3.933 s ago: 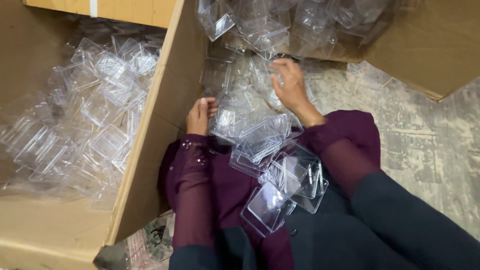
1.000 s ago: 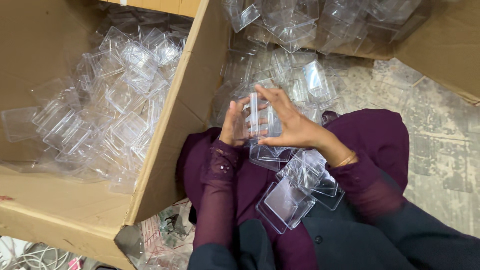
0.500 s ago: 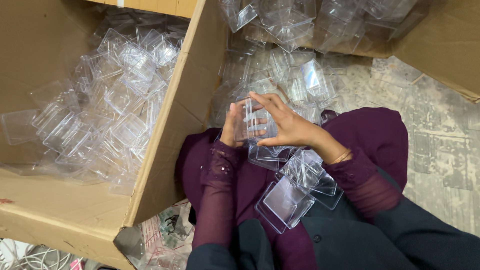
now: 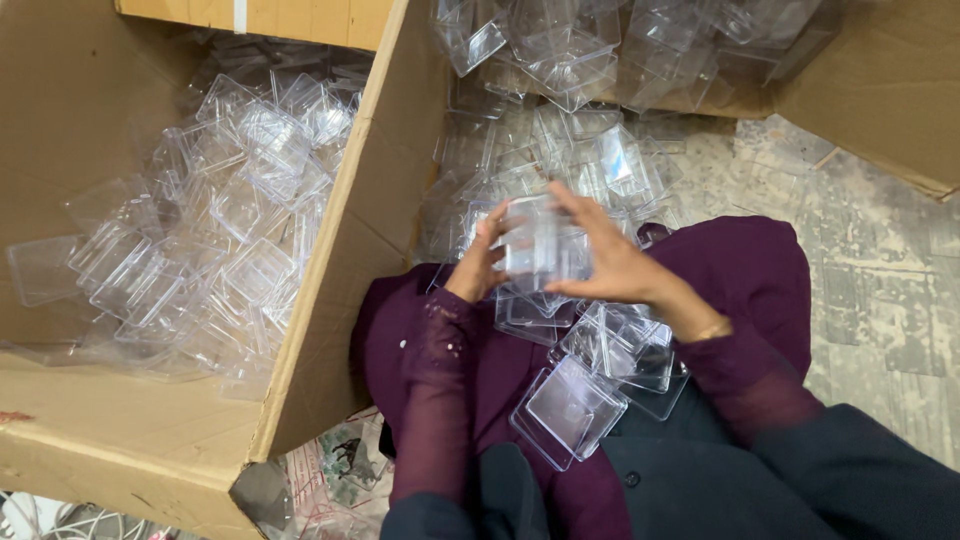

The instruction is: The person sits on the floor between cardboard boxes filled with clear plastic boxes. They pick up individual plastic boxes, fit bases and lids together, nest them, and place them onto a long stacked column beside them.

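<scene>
Both my hands hold one small clear plastic box [image 4: 535, 245] above my lap. My left hand [image 4: 474, 264] grips its left side, fingers curled on the edge. My right hand [image 4: 612, 263] covers its right side and top with fingers spread over it. Under my hands, several clear plastic boxes and lids [image 4: 575, 405] lie on my purple garment. A heap of the same clear boxes [image 4: 560, 150] lies on the floor just beyond my hands.
A large cardboard box [image 4: 340, 300] on my left holds many clear plastic boxes [image 4: 210, 240]. Another cardboard box [image 4: 880, 90] at the top right spills more clear pieces [image 4: 600, 40]. Worn grey floor [image 4: 880, 270] shows on the right.
My right hand left the heap on the floor and came back to my lap. Both hands now hold one clear box together, with my right fingers shifting over its top.
</scene>
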